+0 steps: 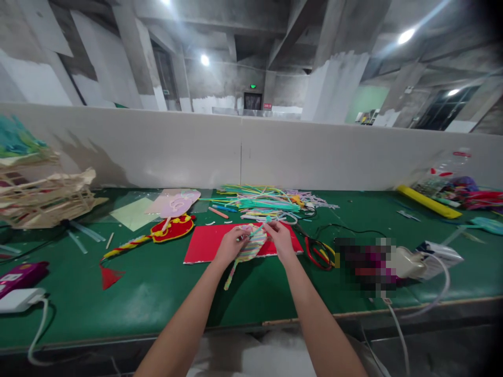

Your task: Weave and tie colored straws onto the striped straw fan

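A teal pipe cleaner (257, 230) stretches slantwise between my two hands. My left hand (228, 245) pinches its lower end, and my right hand (280, 240) has its fingertips closed at the upper end, where a small teal shape shows. Just under it lies a pastel striped fan-shaped piece (253, 248) with a striped handle pointing towards me. Most of this piece rests over a red board (204, 246); its handle reaches onto the green table (157, 303). My fingers hide part of the fan's upper edge.
Behind the board spreads a pile of coloured pipe cleaners (261, 201). Red-handled scissors (317, 255) lie to the right. On the left are a red and yellow fan (173, 228) with a tassel and a lilac fan (181, 203). A white partition (176, 152) rises behind.
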The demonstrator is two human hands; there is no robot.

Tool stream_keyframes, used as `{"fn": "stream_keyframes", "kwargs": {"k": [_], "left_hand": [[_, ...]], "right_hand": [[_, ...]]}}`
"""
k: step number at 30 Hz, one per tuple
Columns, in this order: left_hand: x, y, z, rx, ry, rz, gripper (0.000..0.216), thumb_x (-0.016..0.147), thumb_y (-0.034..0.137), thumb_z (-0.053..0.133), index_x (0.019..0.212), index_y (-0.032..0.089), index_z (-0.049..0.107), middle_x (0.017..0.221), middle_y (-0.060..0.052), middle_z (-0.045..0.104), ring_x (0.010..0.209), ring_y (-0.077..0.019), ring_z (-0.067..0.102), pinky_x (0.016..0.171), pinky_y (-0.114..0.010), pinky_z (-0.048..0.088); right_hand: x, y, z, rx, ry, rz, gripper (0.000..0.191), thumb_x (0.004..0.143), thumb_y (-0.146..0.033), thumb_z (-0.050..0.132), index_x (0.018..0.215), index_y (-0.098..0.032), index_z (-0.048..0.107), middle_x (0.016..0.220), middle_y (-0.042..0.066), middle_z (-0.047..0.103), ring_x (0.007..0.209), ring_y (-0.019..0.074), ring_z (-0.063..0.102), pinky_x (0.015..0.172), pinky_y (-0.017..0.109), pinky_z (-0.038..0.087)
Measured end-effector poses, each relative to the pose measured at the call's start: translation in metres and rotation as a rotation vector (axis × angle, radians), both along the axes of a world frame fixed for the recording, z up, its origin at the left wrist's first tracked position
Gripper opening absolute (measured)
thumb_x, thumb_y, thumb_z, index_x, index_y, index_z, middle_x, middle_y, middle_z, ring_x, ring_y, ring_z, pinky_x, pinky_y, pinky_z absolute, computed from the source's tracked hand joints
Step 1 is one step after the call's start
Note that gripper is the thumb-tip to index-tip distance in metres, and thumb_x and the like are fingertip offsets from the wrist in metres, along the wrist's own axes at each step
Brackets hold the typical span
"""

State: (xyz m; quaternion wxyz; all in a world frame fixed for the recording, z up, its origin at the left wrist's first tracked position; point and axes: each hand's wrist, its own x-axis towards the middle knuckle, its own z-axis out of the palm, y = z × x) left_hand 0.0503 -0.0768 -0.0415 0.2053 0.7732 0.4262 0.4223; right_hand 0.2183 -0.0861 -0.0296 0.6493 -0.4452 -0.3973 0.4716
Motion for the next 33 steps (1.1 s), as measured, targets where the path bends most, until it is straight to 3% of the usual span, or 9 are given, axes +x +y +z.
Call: {"fn": "stream_keyframes", "kwargs": {"k": [2, 4, 6, 9, 11, 14, 20, 27, 33], "left_hand": [[0.002, -0.008, 0.009, 0.218, 0.029, 0.184, 0.02, 0.077, 0.026, 0.053, 0.092, 0.018, 0.064, 0.094, -0.008, 0.059, 0.089, -0.0189, 0.054, 0.079, -0.033, 0.043], [0.008, -0.016, 0.017, 0.321, -0.015, 0.321, 0.022, 0.079, 0.028, 0.05, 0.094, 0.018, 0.062, 0.097, -0.01, 0.058, 0.096, -0.0202, 0.051, 0.084, -0.034, 0.041], [0.016, -0.02, 0.021, 0.26, -0.069, 0.291, 0.023, 0.082, 0.029, 0.045, 0.091, 0.018, 0.062, 0.09, -0.008, 0.06, 0.089, -0.0173, 0.054, 0.08, -0.03, 0.043], [0.03, -0.016, 0.017, 0.0, -0.253, 0.277, 0.024, 0.08, 0.033, 0.045, 0.085, 0.017, 0.062, 0.08, -0.005, 0.064, 0.075, -0.0155, 0.058, 0.068, -0.026, 0.046], [0.036, -0.008, 0.011, -0.179, -0.394, 0.241, 0.027, 0.078, 0.036, 0.047, 0.085, 0.015, 0.062, 0.076, -0.005, 0.065, 0.071, -0.0155, 0.06, 0.067, -0.025, 0.046], [0.039, 0.001, 0.005, -0.287, -0.526, 0.221, 0.027, 0.072, 0.039, 0.054, 0.08, 0.013, 0.062, 0.073, -0.005, 0.065, 0.068, -0.0153, 0.06, 0.064, -0.025, 0.046], [0.032, 0.001, 0.008, -0.361, -0.599, 0.18, 0.027, 0.068, 0.039, 0.057, 0.067, 0.013, 0.058, 0.062, -0.002, 0.061, 0.061, -0.0125, 0.055, 0.06, -0.022, 0.043], [0.023, -0.001, -0.002, -0.266, -0.324, 0.206, 0.023, 0.068, 0.036, 0.057, 0.061, 0.014, 0.057, 0.056, 0.001, 0.055, 0.057, -0.011, 0.049, 0.056, -0.021, 0.037], [0.02, 0.0, -0.013, -0.205, -0.304, 0.185, 0.024, 0.073, 0.037, 0.051, 0.068, 0.014, 0.058, 0.064, -0.001, 0.057, 0.062, -0.0122, 0.052, 0.059, -0.022, 0.039]], "right_hand": [[-0.001, -0.001, 0.005, 0.04, 0.019, -0.04, 0.033, 0.055, -0.04, 0.071, 0.074, -0.016, 0.058, 0.068, 0.001, 0.061, 0.065, 0.0165, 0.06, 0.041, 0.022, 0.045], [-0.004, -0.003, 0.01, 0.067, 0.093, -0.094, 0.034, 0.056, -0.04, 0.07, 0.076, -0.017, 0.055, 0.071, 0.002, 0.062, 0.068, 0.0175, 0.062, 0.043, 0.023, 0.047], [-0.009, -0.004, 0.012, 0.078, 0.194, -0.128, 0.036, 0.056, -0.039, 0.07, 0.078, -0.018, 0.052, 0.073, 0.002, 0.063, 0.07, 0.0174, 0.063, 0.046, 0.023, 0.048], [-0.02, -0.003, 0.008, 0.065, 0.282, -0.133, 0.036, 0.055, -0.038, 0.071, 0.077, -0.019, 0.05, 0.072, 0.0, 0.063, 0.069, 0.0158, 0.062, 0.046, 0.022, 0.047], [-0.026, -0.002, 0.0, 0.052, 0.256, -0.101, 0.033, 0.056, -0.038, 0.071, 0.074, -0.019, 0.051, 0.07, 0.0, 0.062, 0.065, 0.0142, 0.061, 0.047, 0.022, 0.047], [-0.03, 0.0, -0.011, 0.062, 0.163, -0.041, 0.029, 0.058, -0.039, 0.068, 0.072, -0.018, 0.053, 0.069, 0.001, 0.062, 0.065, 0.0142, 0.06, 0.049, 0.023, 0.048], [-0.032, 0.003, -0.023, 0.066, 0.104, -0.039, 0.028, 0.059, -0.04, 0.067, 0.072, -0.018, 0.054, 0.067, 0.001, 0.061, 0.066, 0.0153, 0.059, 0.053, 0.025, 0.049], [-0.032, 0.006, -0.03, 0.046, 0.067, -0.029, 0.028, 0.059, -0.039, 0.067, 0.075, -0.017, 0.059, 0.067, 0.0, 0.061, 0.061, 0.0128, 0.056, 0.053, 0.024, 0.047], [-0.032, 0.004, -0.031, 0.055, -0.011, -0.009, 0.029, 0.058, -0.042, 0.067, 0.07, -0.017, 0.058, 0.065, -0.001, 0.059, 0.061, 0.0122, 0.055, 0.053, 0.024, 0.047]]}}
